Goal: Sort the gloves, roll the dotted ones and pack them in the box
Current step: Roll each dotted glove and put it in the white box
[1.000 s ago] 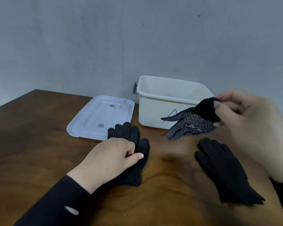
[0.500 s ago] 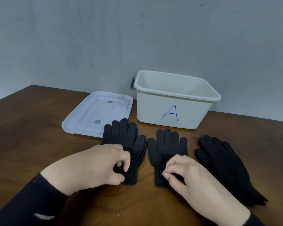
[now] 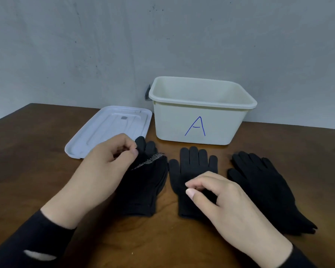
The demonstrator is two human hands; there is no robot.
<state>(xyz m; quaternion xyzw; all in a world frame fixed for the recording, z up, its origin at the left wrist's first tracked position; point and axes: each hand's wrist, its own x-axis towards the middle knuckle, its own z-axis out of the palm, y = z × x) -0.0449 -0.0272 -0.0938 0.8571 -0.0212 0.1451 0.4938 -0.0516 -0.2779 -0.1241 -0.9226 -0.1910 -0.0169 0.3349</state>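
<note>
I see a brown desk [image 3: 37, 151] with a white box [image 3: 193, 120] at the back, and I will tell where things are from that box. The box is open on top and has a blue letter A on its front.

Far to the left of the box, and touching the desk, lies the white lid [image 3: 108, 128], flat.

Next, in front of the box's left corner, is a pile of black gloves [image 3: 145, 188]. The left hand [image 3: 103, 167] rests on this pile. Its fingers [image 3: 132, 151] are curled and pinch the top glove near the glove's finger end. That edge is lifted a bit, and I can see small white dots on its under side.

Right in front of the box, under the letter A, lies one black glove [image 3: 191, 165], flat, with its finger end pointing at the box. The right hand [image 3: 226, 204] is over its lower part. Its fingers [image 3: 197, 184] are curled, with the thumb close to the first finger. I cannot tell if they pinch the glove or just touch it.

In front of the box's right corner lies a plain black glove pile [image 3: 263, 188], slanted. No hand touches it.

Both arms have black sleeves [image 3: 27, 244].
</note>
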